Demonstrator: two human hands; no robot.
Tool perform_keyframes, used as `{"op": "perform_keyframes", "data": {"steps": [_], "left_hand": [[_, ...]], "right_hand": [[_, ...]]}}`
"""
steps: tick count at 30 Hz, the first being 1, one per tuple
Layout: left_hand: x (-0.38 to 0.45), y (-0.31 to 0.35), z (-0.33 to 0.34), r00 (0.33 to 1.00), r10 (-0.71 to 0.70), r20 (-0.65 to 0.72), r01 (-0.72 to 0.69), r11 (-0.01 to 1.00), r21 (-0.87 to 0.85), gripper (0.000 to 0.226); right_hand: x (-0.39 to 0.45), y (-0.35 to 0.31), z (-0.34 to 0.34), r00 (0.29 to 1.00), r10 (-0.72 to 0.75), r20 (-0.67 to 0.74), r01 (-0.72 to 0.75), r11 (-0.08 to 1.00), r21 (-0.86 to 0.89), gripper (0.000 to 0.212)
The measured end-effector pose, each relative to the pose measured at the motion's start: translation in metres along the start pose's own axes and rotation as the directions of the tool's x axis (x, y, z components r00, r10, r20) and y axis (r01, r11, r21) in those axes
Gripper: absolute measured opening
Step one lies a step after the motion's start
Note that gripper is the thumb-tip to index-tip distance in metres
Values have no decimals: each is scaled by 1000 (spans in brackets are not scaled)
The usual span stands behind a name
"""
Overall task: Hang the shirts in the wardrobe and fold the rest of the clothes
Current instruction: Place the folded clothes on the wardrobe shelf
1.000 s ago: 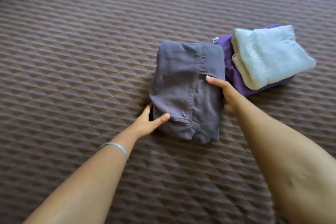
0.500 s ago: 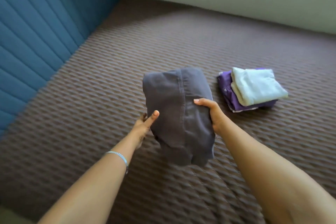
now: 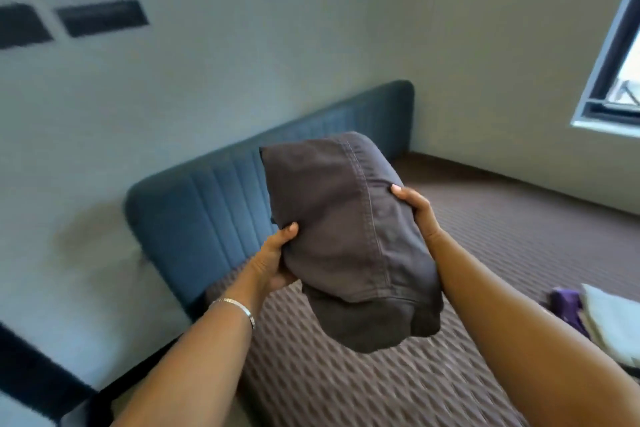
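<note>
Above the brown bed [image 3: 381, 388], the left hand [image 3: 273, 262] and right hand [image 3: 417, 213] clasp a folded grey garment [image 3: 346, 236] by its sides, lifted clear. On the bed's far right lie folded purple [image 3: 566, 307] and white clothes [image 3: 613, 322].

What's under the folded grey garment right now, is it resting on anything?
Nothing bears the folded grey garment: the left hand and right hand grip its sides in the air. Below it lies the brown bedspread. The fingers beneath it are covered.
</note>
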State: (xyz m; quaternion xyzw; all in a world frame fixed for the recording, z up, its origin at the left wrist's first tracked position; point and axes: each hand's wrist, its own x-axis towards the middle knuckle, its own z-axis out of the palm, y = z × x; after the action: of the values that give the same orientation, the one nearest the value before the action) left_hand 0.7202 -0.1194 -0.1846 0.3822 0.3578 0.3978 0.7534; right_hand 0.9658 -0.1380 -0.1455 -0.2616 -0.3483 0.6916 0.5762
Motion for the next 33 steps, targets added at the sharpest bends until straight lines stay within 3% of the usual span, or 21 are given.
{"op": "perform_keyframes", "data": {"steps": [2, 5, 8, 10, 12, 15, 18, 20, 25, 27, 29, 33], "left_hand": [[-24, 27, -17, 993, 101, -60, -104, 994, -40, 76], [-66, 75, -50, 947, 272, -173, -281, 959, -29, 66], [-114, 124, -86, 874, 388, -292, -403, 915, 7, 19], [-145, 154, -117, 831, 410, -375, -423, 905, 52, 37], [-176, 179, -145, 782, 430, -451, -433, 895, 102, 35], [-232, 212, -191, 659, 461, -594, -469, 870, 155, 33], [-282, 231, -227, 545, 491, -679, -525, 832, 180, 33], [-312, 239, -245, 459, 515, -724, -557, 802, 217, 29], [-368, 249, -301, 262, 520, -813, -593, 751, 289, 42], [-383, 253, -323, 209, 509, -835, -616, 732, 292, 36], [-393, 258, -346, 134, 480, -867, -638, 711, 296, 30], [-408, 269, -394, -27, 412, -911, -662, 675, 325, 29]], "right_hand": [[20, 7, 38, 997, -2, 83, -2, 999, 52, 50], [58, 31, 96, 981, 56, 185, -74, 993, 92, 68], [95, 57, 161, 944, 112, 309, -140, 988, 68, 66], [117, 75, 206, 920, 152, 362, -175, 984, 32, 65], [136, 96, 248, 883, 185, 431, -214, 977, 19, 69], [160, 136, 325, 793, 237, 561, -263, 964, -36, 41], [175, 172, 391, 682, 266, 681, -300, 951, -71, 39], [185, 199, 429, 630, 274, 727, -296, 950, -100, 24], [206, 266, 520, 455, 384, 803, -315, 913, -258, 50], [212, 287, 553, 420, 404, 812, -328, 902, -280, 38], [223, 314, 583, 417, 403, 815, -291, 908, -300, 13], [244, 358, 634, 364, 397, 842, -240, 914, -327, 18]]}}
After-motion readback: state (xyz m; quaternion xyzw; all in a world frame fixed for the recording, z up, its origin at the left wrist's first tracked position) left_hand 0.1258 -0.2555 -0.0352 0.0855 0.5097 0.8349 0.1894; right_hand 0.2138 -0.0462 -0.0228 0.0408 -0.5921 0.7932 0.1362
